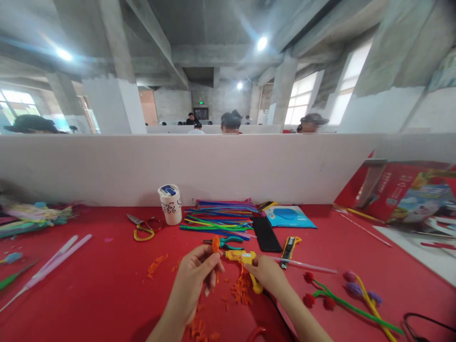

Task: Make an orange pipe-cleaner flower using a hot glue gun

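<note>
Between left hand (195,271) fingertips (214,259) | orange tuft (215,244) | right hand (268,271) holding glue gun (241,257)

No word or number is reading clearly. Near the far edge of the worktop (117,275), left of its middle, a white cup (171,206) is carrying black lettering, too small and blurred to make out. At the far right corner, a red box (399,187) is showing white characters, slanting and likewise unreadable. A pale label (246,255) is sitting on the yellow glue gun (235,256), too small to read. Beyond the far edge, a green sign (201,102) is glowing in the background, its marks blurring.
</note>
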### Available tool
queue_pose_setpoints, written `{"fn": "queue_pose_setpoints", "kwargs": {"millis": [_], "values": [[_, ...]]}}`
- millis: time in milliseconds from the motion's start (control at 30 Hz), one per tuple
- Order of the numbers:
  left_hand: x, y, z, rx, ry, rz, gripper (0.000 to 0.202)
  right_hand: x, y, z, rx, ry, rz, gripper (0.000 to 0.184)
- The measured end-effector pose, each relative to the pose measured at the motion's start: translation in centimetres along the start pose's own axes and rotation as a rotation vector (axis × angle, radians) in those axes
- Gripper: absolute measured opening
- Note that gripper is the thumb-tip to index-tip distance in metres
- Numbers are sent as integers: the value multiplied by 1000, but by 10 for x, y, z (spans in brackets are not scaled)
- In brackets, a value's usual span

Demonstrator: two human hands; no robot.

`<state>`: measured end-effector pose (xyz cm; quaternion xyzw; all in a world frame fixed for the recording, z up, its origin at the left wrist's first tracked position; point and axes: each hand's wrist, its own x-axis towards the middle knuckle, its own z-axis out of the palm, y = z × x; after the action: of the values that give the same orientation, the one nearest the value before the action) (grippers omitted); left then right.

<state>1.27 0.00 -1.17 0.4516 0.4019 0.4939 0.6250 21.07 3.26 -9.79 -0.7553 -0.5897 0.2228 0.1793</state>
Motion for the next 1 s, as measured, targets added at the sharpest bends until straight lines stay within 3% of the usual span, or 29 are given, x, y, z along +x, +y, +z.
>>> {"fn": "queue_pose_setpoints", "kwargs": {"millis": [100, 367, 433, 567, 633, 700, 767, 933, 1000], "values": [[-1, 3, -2, 33, -12, 8, 18, 4, -2, -3, 175, 3, 33, 24], [3, 2, -14, -36, -15, -3, 18, -26, -25, -52, 876, -7, -36, 40], [4, 2, -14, -53, 1, -10, 17, -39, -34, -59, 1002, -53, -53, 36], [6, 1, -14, -50, 15, -6, 17, -59, -50, -63, 1251, -282, -227, 23], [7, 1, -15, -39, 23, 0, 18, -67, -56, -63, 1234, -305, -265, 24], [8, 1, -15, -27, 32, -2, 18, -73, -59, -61, 1137, -248, -223, 26], [9, 1, -16, -22, 35, -6, 18, -77, -60, -57, 1029, -158, -202, 30], [9, 0, -16, -10, 27, 4, 17, -80, -63, -47, 787, 144, -333, 31], [8, -1, -16, -5, 28, 2, 17, -81, -66, -46, 730, 194, -329, 32]]}}
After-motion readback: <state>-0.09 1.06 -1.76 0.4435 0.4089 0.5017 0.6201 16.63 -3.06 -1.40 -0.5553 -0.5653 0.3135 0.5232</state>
